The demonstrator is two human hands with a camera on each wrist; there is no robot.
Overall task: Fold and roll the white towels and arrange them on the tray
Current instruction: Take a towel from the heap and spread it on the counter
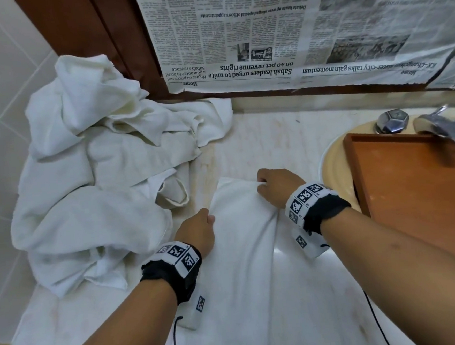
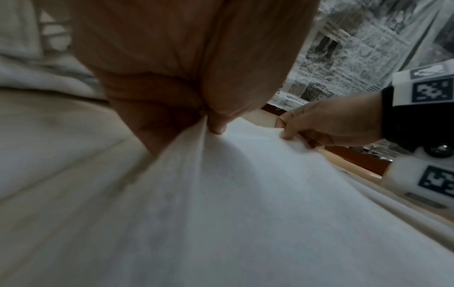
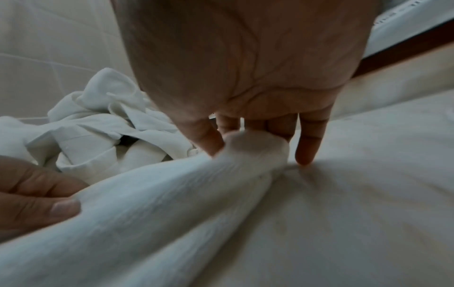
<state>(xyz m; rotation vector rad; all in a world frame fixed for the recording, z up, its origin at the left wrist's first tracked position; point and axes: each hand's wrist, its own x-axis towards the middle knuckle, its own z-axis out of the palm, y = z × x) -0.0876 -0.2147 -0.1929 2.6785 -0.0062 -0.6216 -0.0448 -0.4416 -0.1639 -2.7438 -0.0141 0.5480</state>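
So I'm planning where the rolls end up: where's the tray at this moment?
In the head view the wooden tray sits at the right, over the sink basin under the tap, just right of the right hand.

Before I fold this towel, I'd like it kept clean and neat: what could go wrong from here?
The towel hangs over the counter edge; it may slide off if the left hand or right hand lets go. The towel pile beside it could snag. The tray over the sink could tip.
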